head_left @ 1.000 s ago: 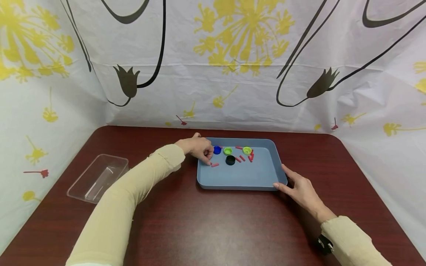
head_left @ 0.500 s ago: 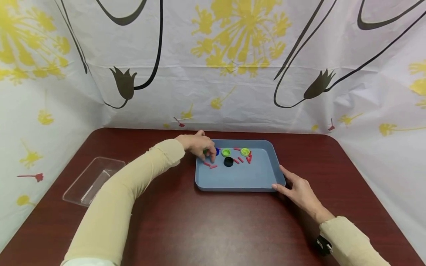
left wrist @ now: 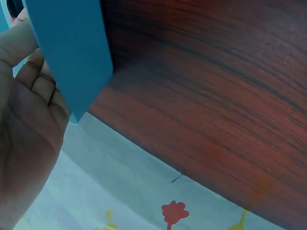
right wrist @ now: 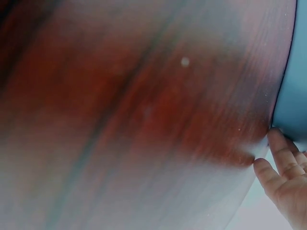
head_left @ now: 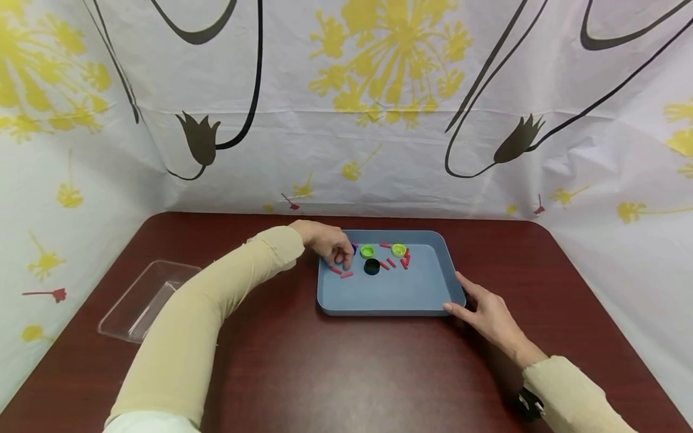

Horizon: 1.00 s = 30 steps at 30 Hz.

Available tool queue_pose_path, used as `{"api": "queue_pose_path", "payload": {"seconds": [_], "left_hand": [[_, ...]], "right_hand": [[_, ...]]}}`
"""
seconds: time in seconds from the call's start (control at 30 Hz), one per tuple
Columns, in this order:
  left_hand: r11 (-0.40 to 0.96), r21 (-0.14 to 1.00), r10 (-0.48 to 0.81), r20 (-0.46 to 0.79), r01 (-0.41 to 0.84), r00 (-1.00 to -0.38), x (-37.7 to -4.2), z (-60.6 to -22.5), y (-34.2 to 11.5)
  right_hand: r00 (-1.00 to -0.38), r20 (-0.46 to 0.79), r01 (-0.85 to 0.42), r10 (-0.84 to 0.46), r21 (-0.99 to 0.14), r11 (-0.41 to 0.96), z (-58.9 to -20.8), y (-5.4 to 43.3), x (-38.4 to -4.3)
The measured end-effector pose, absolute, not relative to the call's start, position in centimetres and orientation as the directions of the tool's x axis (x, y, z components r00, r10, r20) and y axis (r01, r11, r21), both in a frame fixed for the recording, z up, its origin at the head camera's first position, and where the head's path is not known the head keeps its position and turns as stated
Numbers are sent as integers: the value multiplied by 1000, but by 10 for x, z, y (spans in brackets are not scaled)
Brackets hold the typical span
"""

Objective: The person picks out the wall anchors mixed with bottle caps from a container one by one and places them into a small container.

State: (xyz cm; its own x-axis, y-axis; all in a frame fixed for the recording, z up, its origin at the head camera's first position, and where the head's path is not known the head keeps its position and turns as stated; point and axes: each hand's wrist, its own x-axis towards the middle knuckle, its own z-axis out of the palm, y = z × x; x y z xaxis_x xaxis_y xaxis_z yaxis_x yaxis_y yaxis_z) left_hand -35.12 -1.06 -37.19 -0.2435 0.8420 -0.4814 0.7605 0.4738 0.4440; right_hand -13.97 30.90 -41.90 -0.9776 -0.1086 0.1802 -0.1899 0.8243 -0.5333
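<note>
My left hand (head_left: pixel 326 240) reaches over the left side of the blue-grey tray (head_left: pixel 400 294), fingers bent down towards its floor. Whether they pinch something cannot be told. Two short red sticks lie just below them, one being a red stick (head_left: pixel 347 275). A blue cap (head_left: pixel 354 249) is mostly hidden behind the fingers. To the right sit a green cap (head_left: pixel 367 252), a yellow-green cap (head_left: pixel 399 250) and a black cap (head_left: pixel 372 267), with several more red sticks (head_left: pixel 403 263) around. My right hand (head_left: pixel 489 313) grips the tray's front right corner, thumb at the front rim, fingers along the side.
A clear plastic box (head_left: pixel 148 300) stands on the dark red-brown table (head_left: pixel 346 367) at the left, partly behind my left sleeve (head_left: pixel 216 313). A white patterned sheet (head_left: pixel 346 138) hangs around the back and sides. A black wrist device (head_left: pixel 529 404) sits at my right cuff.
My left hand has let go of a red stick, which lies beside another one, and moved slightly right. A green piece glimpsed at its fingers is now hidden. The right hand stays at the tray corner.
</note>
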Motion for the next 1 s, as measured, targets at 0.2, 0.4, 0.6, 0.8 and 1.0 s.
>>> {"api": "queue_pose_path", "payload": {"seconds": [0.2, 0.4, 0.6, 0.8, 1.0], "left_hand": [[472, 441, 840, -488, 763, -237, -353, -377, -14], [469, 446, 841, -488, 762, -232, -354, -378, -14], [475, 446, 838, -493, 759, -235, -355, -381, -14], [452, 463, 850, -483, 763, -211, -355, -383, -15], [396, 458, 875, -450, 795, -177, -353, -384, -16]], "right_hand": [[-974, 193, -201, -114, -527, 825, -418, 309, -139], [-973, 203, -205, -113, -523, 827, -420, 310, -138], [-974, 198, -197, -107, -517, 833, -421, 310, -139], [-977, 188, -189, -103, -524, 830, -421, 310, -139], [-972, 210, -201, -105, -513, 834, -422, 310, -139]]}}
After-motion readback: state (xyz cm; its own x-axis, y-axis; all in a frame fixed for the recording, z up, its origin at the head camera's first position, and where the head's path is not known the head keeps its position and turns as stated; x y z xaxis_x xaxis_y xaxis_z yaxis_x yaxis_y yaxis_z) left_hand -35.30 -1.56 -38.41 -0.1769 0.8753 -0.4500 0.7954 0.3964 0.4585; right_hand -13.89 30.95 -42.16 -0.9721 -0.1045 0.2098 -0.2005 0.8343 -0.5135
